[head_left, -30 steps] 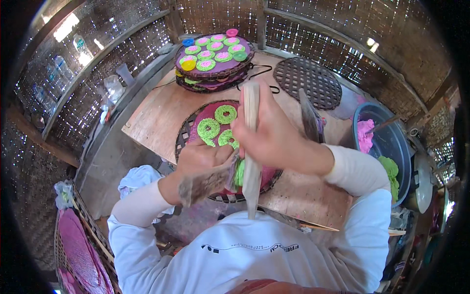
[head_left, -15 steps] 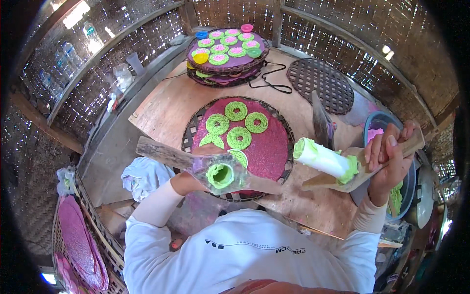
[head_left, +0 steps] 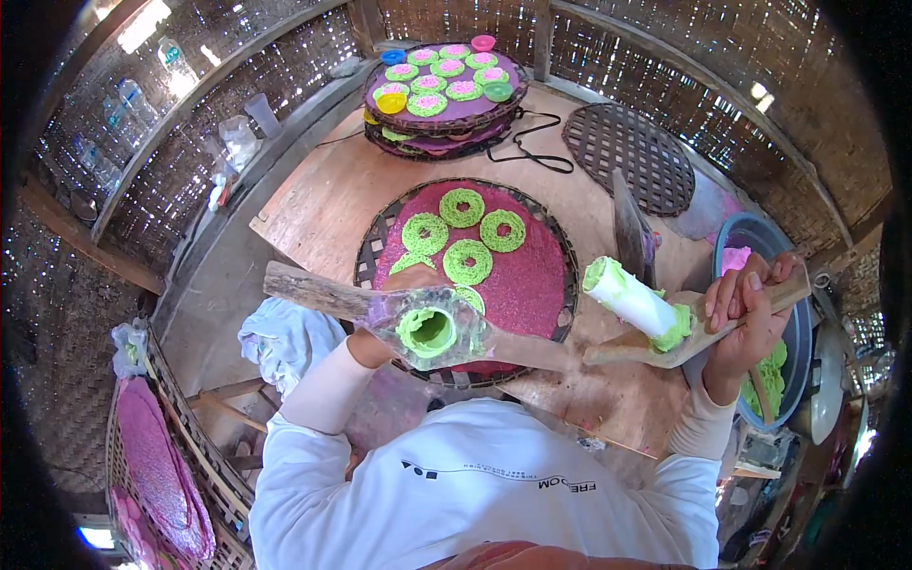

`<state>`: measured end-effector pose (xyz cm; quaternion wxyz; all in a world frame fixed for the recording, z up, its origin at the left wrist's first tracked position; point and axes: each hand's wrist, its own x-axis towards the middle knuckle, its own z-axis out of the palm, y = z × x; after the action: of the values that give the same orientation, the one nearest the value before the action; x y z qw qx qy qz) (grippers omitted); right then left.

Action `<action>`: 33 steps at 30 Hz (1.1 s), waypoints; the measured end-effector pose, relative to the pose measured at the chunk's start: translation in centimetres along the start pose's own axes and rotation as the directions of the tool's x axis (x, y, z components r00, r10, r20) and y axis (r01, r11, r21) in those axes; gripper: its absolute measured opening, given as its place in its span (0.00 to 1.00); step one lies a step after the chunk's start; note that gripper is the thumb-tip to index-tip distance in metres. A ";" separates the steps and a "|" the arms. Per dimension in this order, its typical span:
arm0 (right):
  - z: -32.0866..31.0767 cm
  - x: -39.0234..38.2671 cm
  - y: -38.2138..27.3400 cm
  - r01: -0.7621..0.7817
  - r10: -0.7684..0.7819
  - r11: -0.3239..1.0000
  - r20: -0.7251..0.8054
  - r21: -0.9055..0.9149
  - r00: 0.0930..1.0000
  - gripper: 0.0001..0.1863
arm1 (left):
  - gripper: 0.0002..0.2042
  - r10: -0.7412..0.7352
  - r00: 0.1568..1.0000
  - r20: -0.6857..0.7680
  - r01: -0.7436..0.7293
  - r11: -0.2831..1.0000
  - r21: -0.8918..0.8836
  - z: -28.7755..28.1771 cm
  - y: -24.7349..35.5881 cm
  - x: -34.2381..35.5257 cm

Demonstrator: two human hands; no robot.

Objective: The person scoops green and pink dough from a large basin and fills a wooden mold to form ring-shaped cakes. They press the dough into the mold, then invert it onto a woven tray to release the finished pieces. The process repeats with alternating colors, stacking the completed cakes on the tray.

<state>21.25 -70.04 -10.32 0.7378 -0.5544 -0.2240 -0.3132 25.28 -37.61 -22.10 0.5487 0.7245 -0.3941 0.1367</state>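
Observation:
My left hand (head_left: 370, 347) grips a wooden press (head_left: 313, 293) over the round tray, its hollow cylinder (head_left: 427, 332) facing up and lined with green paste; much of this hand is hidden behind it. My right hand (head_left: 750, 318) is closed around a wooden bar (head_left: 787, 287) with a white tube (head_left: 635, 304) sticking out, green paste smeared at both ends. Beneath, a woven tray (head_left: 562, 256) carries a mottled dark-pink sheet (head_left: 518, 290) with several lacy green rings (head_left: 466, 259) on it, partly covered by the press.
Stacked trays (head_left: 445, 123) with green-and-pink pieces and coloured cups stand behind, beside an oval lattice (head_left: 627, 157). A blue tub (head_left: 798, 361) of pink and green dough sits right. A white cloth (head_left: 290, 342) lies left, near pink sheets (head_left: 161, 465) in a basket. Woven walls surround the plywood table (head_left: 294, 223).
A second ago my hands were together over the tray with the wooden pieces joined. They have separated, my right hand moving rightward with the tube. The last half second shows only slight shifts.

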 end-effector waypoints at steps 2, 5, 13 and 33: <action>-0.2 -0.2 0.4 -0.020 0.020 1.000 -0.015 0.001 1.000 0.10 | 0.10 -0.011 1.000 0.001 0.011 1.000 0.012 0.0 0.0 0.0; -0.1 -0.4 0.9 -0.036 0.035 0.999 -0.036 -0.029 0.999 0.11 | 0.11 -0.023 1.000 -0.011 0.023 0.999 0.032 -0.1 0.0 -0.1; 0.2 -0.4 2.2 -0.049 0.049 0.998 -0.024 -0.032 0.999 0.12 | 0.15 -0.089 0.996 -0.021 0.091 0.990 0.104 -0.8 0.0 -0.9; 0.9 -0.4 5.2 -0.147 0.147 0.989 -0.044 0.011 0.988 0.10 | 0.20 -0.149 0.977 -0.154 0.178 0.964 0.196 -2.5 0.9 -2.2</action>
<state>24.68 -68.14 -13.92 0.7659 -0.5594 -0.1671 -0.2695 23.81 -34.54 -21.98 0.5050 0.7971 -0.2773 0.1811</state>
